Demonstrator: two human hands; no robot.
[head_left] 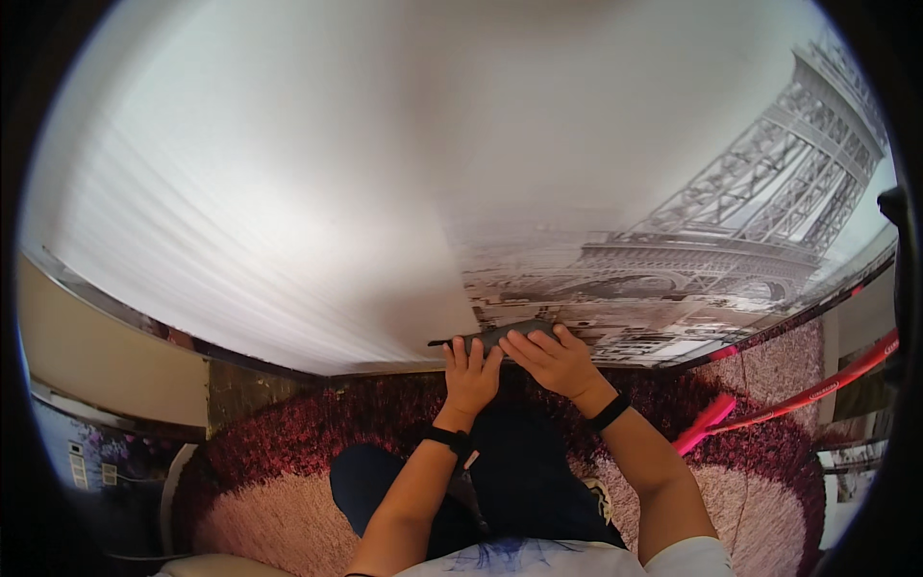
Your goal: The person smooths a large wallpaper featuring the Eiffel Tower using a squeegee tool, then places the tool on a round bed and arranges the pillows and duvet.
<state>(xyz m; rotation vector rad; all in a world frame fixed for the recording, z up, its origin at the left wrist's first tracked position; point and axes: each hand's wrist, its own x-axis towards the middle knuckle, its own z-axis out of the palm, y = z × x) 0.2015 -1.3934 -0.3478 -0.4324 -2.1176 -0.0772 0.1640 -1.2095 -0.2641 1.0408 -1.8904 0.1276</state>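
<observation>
A flat dark tool (490,337) is pressed against the wall (288,192) at frame centre by the left hand (469,375) and right hand (553,361) (fingers laid flat upon it), above a shaggy red rug (769,452).

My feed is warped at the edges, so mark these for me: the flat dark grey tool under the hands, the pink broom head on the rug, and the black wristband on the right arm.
Flat dark grey tool (486,338): head view, bare middle of blade.
Pink broom head (705,422): head view, mid-length.
Black wristband (610,413): head view, top of band.
</observation>
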